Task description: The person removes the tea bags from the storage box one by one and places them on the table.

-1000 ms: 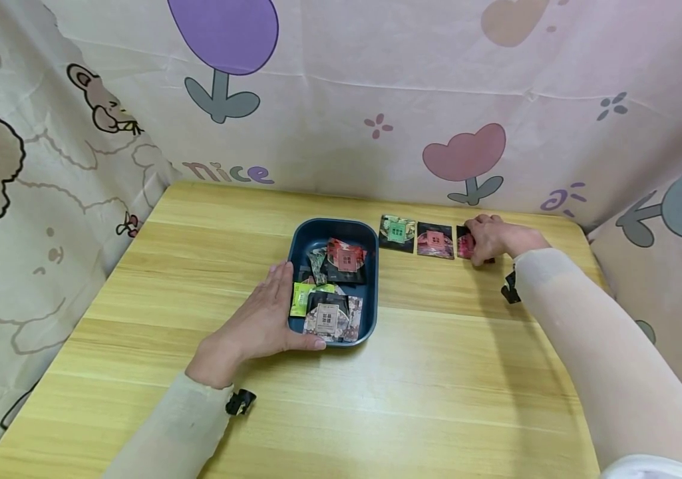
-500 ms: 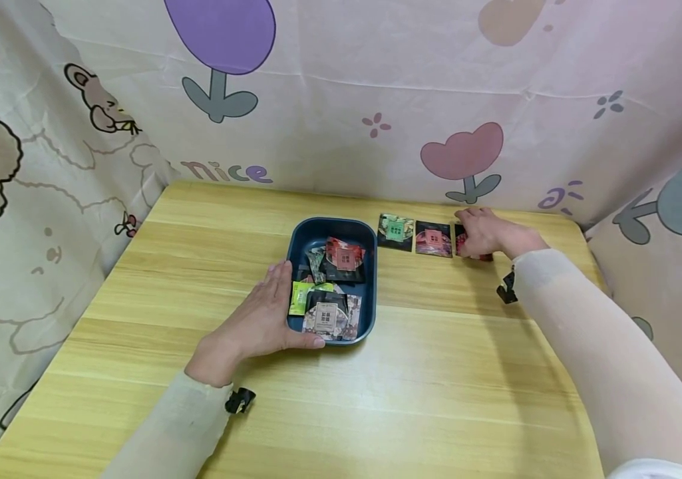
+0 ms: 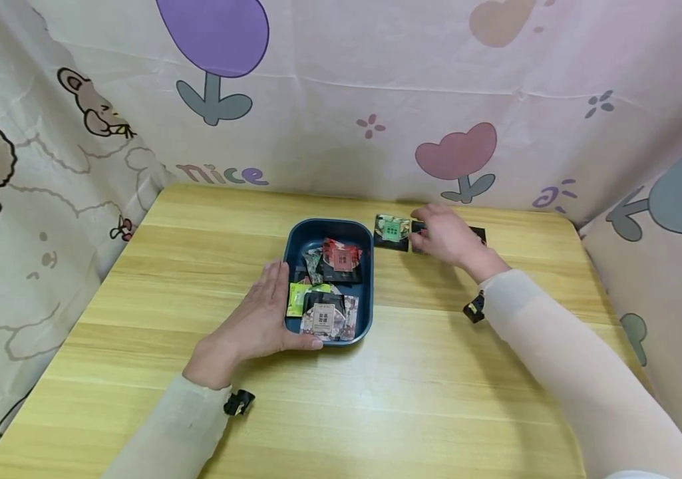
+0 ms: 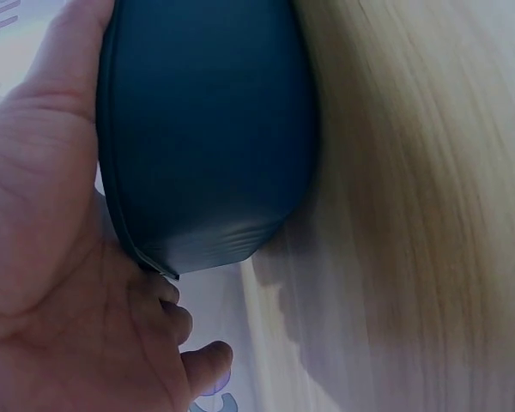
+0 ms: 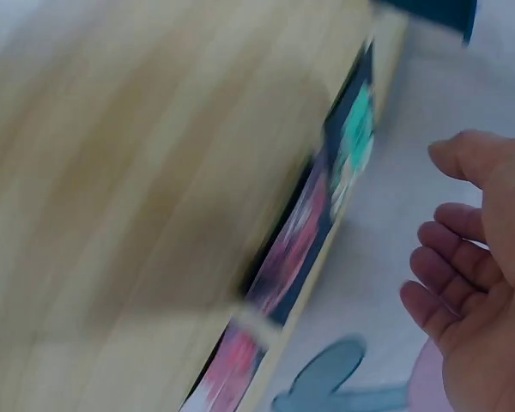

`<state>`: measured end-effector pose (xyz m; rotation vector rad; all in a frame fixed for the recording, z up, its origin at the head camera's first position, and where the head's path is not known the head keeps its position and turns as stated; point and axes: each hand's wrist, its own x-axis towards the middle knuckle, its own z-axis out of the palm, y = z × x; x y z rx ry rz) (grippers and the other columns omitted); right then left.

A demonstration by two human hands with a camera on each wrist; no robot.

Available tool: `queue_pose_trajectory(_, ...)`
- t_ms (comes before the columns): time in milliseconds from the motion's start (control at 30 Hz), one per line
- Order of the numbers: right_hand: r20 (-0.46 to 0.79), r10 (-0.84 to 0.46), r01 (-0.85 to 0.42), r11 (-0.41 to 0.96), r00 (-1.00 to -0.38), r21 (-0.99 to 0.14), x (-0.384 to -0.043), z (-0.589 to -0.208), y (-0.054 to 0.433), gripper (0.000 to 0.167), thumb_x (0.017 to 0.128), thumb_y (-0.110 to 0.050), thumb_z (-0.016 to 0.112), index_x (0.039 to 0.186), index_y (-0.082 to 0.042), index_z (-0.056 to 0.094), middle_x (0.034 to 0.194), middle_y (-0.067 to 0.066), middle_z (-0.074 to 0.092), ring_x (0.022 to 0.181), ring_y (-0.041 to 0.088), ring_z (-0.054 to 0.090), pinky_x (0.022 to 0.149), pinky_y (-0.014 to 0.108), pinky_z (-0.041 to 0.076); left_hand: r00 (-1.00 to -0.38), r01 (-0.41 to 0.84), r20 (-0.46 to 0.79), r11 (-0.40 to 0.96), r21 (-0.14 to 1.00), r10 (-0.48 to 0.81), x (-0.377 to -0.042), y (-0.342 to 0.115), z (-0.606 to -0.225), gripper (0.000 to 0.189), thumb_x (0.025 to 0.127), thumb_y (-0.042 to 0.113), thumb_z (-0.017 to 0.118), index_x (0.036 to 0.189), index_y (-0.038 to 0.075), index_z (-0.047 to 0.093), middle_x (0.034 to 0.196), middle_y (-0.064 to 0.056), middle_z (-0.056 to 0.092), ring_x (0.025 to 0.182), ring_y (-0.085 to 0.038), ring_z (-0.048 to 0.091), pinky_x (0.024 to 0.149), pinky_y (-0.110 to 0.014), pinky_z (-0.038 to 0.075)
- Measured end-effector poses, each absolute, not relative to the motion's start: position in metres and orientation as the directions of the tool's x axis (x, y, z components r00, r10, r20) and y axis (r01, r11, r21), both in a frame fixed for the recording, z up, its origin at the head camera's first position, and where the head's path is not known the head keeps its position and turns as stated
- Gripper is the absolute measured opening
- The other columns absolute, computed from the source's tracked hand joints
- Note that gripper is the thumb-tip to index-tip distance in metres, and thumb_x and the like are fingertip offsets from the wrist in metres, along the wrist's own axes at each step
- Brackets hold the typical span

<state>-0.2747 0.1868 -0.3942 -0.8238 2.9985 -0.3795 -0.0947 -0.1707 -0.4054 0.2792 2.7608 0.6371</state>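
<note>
A dark blue rectangular tray holds several small sachets, among them a red-and-black sachet, a lime-green sachet and a black-and-floral sachet. My left hand lies along the tray's left side, fingers straight against the wall and thumb at the front rim. My right hand hovers over the row behind the tray, fingers loosely bent and holding nothing. Beneath it, a pink-and-black sachet is partly covered in the head view. A green-and-black sachet lies left of it, and another pink sachet to its right.
The wooden table reaches back to a printed curtain, which also hangs along both sides. The sachet row lies close to the table's back edge.
My right hand has left the rightmost sachet and moved left, over the middle one. That sachet stays on the table. My left hand stays at the tray.
</note>
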Motion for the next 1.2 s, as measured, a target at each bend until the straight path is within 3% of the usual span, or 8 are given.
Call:
queue_pose_trajectory(267,0.119,-0.548,-0.555,0.769,-0.828,-0.318,-0.249,-0.377,0.130,0.051,0.103,-0.033,0.069,0.142,-0.002,0.061,0.145,0.019,0.062,0.139,0.037,0.054,0.119,0.052,0.042,-0.941,0.153,-0.220,0.903,0.402,0.258,-0.096,-0.171,-0.405,0.155,0.068,0.088,0.076,0.168,0.000,-0.004,0.176,-0.022,-0.007,0.164,-0.038,-0.008,0.131,-0.061,0.008)
queue_pose_trajectory(500,0.103,-0.634,-0.632,0.716,-0.767,-0.296,-0.233,-0.370,0.086,0.052,0.103,-0.033,0.070,0.143,-0.003,0.061,0.145,0.017,0.063,0.139,0.037,0.055,0.120,0.050,0.042,-0.940,0.169,-0.208,0.900,0.402,0.269,-0.095,-0.172,-0.405,0.151,0.073,0.083,0.077,0.167,-0.002,-0.004,0.176,-0.023,-0.005,0.164,-0.039,-0.007,0.131,-0.061,0.009)
queue_pose_trajectory(700,-0.019,-0.676,-0.653,0.719,-0.737,-0.239,-0.230,-0.378,0.066,0.063,0.100,-0.040,0.073,0.148,-0.001,0.058,0.146,0.017,0.063,0.137,0.034,0.056,0.117,0.047,0.047,-0.940,0.172,-0.203,0.893,0.415,0.275,-0.094,-0.172,-0.405,0.151,0.073,0.082,0.078,0.167,-0.003,-0.004,0.176,-0.025,-0.004,0.164,-0.040,-0.007,0.131,-0.061,0.010)
queue_pose_trajectory(1100,-0.181,-0.684,-0.672,0.729,-0.706,-0.134,-0.234,-0.386,0.051,0.083,0.091,-0.049,0.082,0.151,0.000,0.052,0.144,0.016,0.062,0.135,0.035,0.055,0.118,0.047,0.044,-0.936,0.158,-0.223,0.892,0.424,0.272,-0.094,-0.174,-0.406,0.151,0.073,0.083,0.077,0.167,-0.001,-0.007,0.176,-0.023,-0.005,0.164,-0.040,-0.006,0.131,-0.060,0.010)
queue_pose_trajectory(1200,-0.213,-0.675,-0.674,0.733,-0.706,-0.087,-0.237,-0.390,0.047,0.088,0.090,-0.052,0.083,0.153,0.000,0.050,0.146,0.016,0.061,0.139,0.034,0.053,0.123,0.045,0.038,-0.937,0.164,-0.218,0.893,0.420,0.274,-0.094,-0.174,-0.407,0.151,0.073,0.083,0.077,0.167,-0.002,-0.006,0.176,-0.024,-0.004,0.164,-0.041,-0.005,0.131,-0.060,0.010)
